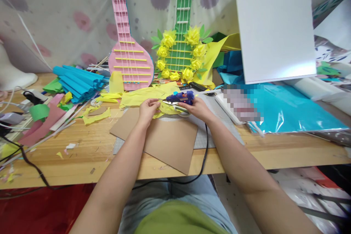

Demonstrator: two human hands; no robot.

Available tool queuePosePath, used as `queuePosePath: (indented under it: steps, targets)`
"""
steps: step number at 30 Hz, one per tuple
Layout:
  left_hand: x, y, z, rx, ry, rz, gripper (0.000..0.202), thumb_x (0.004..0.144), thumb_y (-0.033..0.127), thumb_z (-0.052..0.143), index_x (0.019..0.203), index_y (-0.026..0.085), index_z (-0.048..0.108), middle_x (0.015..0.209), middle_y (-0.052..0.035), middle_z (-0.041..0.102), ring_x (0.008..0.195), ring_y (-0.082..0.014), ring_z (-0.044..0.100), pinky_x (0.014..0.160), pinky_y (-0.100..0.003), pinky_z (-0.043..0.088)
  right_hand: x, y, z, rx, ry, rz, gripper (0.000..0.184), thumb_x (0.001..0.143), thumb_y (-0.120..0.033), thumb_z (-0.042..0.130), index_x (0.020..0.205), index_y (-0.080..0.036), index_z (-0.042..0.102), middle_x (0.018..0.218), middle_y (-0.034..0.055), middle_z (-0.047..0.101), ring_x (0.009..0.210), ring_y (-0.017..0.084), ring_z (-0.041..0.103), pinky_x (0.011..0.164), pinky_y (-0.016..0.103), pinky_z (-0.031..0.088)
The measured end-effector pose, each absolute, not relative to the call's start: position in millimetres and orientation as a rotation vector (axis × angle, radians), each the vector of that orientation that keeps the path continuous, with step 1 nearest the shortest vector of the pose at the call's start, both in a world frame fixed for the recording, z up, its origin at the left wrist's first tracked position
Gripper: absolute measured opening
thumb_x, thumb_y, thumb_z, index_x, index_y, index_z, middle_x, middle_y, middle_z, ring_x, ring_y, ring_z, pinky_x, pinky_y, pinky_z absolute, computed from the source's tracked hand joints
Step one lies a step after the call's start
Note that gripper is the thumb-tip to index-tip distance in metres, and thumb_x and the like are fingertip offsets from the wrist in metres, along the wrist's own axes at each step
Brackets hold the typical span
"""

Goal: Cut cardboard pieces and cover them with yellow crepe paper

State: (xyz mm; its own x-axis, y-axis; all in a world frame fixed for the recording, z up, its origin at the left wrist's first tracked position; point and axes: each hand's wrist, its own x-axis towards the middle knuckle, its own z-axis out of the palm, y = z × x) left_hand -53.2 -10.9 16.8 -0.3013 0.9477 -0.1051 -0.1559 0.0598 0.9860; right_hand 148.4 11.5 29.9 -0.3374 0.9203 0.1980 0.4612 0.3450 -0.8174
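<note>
My right hand [196, 109] is closed around a blue glue gun [181, 97], whose nozzle points left toward my left hand. My left hand [148, 109] pinches a small piece of yellow crepe paper [164, 108] just at the nozzle tip. Both hands hover over a brown cardboard sheet [167, 142] lying on a grey cutting mat [203, 135] near the table's front edge. The gun's black cord [205, 153] runs down off the table edge toward my lap.
A pink cardboard guitar [128, 51] and a green one with yellow paper flowers [181, 55] lean at the back. Folded blue paper [76, 80], yellow scraps [95, 114], pink strips and cables lie left. A white board [274, 33] and blue sheets in plastic [290, 111] fill the right.
</note>
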Motion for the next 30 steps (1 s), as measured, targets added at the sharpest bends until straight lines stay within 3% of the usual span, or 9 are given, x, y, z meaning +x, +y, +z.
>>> queuePosePath:
  steps: [14,24,30]
  targets:
    - [-53,-11,18,0.850,1.355,1.423,0.023,0.055,0.018,0.072,0.075,0.012,0.061,0.062,-0.0017,0.062,0.057,-0.0131,0.059,0.055,-0.027,0.051,151,12,29,-1.206,-1.902,0.908,0.040,0.072,-0.046,0.061,0.103,-0.020,0.065,0.103,0.0034,0.068,0.096,0.021,0.062,0.087,0.033,0.046]
    - [-57,-8,13,0.839,1.334,1.470,0.029,0.051,0.021,0.075,0.075,0.013,0.062,0.064,-0.0018,0.064,0.059,-0.0128,0.060,0.058,-0.026,0.051,183,34,21,-1.546,-1.502,0.661,0.049,0.064,-0.057,0.060,0.086,-0.014,0.067,0.079,0.0106,0.068,0.076,0.023,0.063,0.069,0.034,0.048]
    - [-57,-7,13,0.823,1.292,1.567,0.029,0.053,0.023,0.074,0.076,0.013,0.061,0.063,0.0001,0.061,0.064,-0.0117,0.060,0.062,-0.025,0.052,196,45,10,-1.758,-1.576,0.562,0.054,0.065,-0.062,0.056,0.084,-0.013,0.066,0.075,0.0126,0.067,0.076,0.026,0.062,0.068,0.037,0.046]
